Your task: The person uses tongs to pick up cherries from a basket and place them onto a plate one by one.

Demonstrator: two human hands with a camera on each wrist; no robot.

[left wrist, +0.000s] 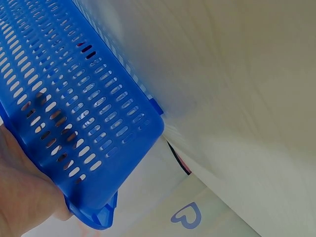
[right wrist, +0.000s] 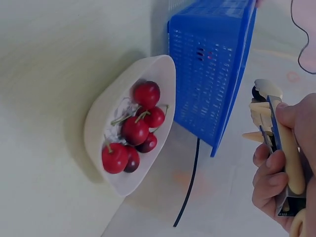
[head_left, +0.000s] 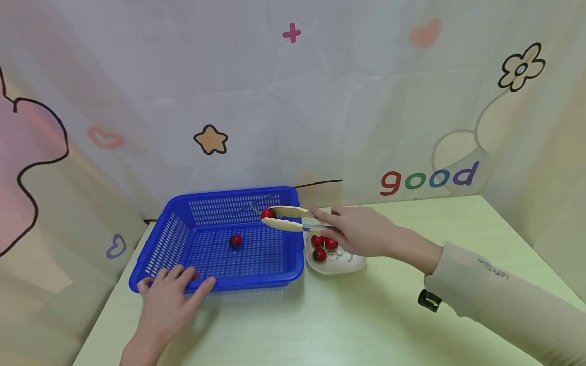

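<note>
My right hand (head_left: 366, 231) grips a pair of tongs (right wrist: 289, 158) with cream-coloured tips and handles. Between the tips in the head view is a red cherry (head_left: 267, 214) with its stem, held above the right part of a blue slotted basket (head_left: 293, 274). Another cherry (head_left: 235, 240) lies on the basket's floor. My left hand (head_left: 167, 300) holds the basket's near rim at the left, fingers hooked over it; dark shapes show through the slots in the left wrist view. Right of the basket, a white dish (right wrist: 94, 123) holds several cherries (right wrist: 135, 130) with stems.
Basket and dish stand side by side on a pale green table (head_left: 412, 315). A printed curtain (head_left: 256, 91) rises behind the table and along both sides, close to the basket's back. The right forearm crosses over the table's right part.
</note>
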